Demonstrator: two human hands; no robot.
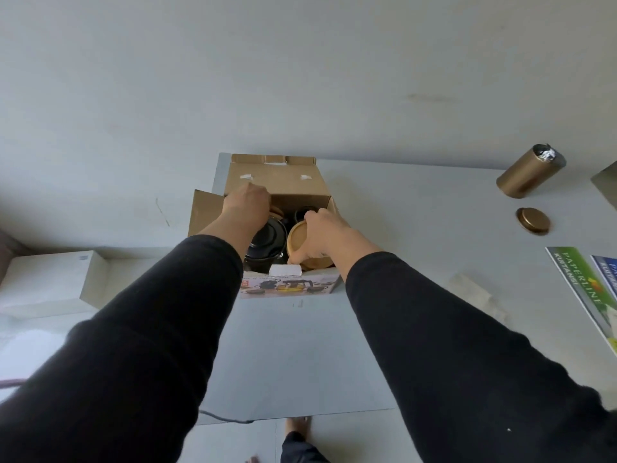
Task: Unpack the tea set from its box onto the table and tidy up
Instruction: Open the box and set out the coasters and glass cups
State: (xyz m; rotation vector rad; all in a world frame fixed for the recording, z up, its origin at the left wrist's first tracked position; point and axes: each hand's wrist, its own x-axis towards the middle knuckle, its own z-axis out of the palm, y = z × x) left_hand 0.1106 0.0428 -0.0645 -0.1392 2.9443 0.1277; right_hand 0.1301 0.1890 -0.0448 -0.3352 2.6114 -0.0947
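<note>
Sitting open at the far left part of the grey table (pixel 300 345): the cardboard tea set box (pixel 283 182), flaps folded back, printed front panel facing the camera. Showing inside it: a dark teapot (pixel 268 237) on the left, a black cup (pixel 302 212) toward the back, a round wooden coaster (pixel 295 240) tilted up on edge on the right, and a small white packing piece (pixel 285 270) lying along the near rim.

Reaching into the box's back left corner: the left hand (pixel 247 205), fingers curled downward, though impossible to tell whether gripping anything, the fingertips being hidden behind the knuckles. Gripping the wooden coaster by its rim: the right hand (pixel 322 233), fingers curled over the top edge, thumb pressing at the lower edge. Covering both forearms: black sleeves.

Standing well apart at the right of the table: a gold canister (pixel 529 172) with crumpled foil in its mouth, its gold lid (pixel 533 220) lying just in front. Lying at the right edge: green printed booklets (pixel 587 292). Resting on the floor to the left: a white box (pixel 46 282).
</note>
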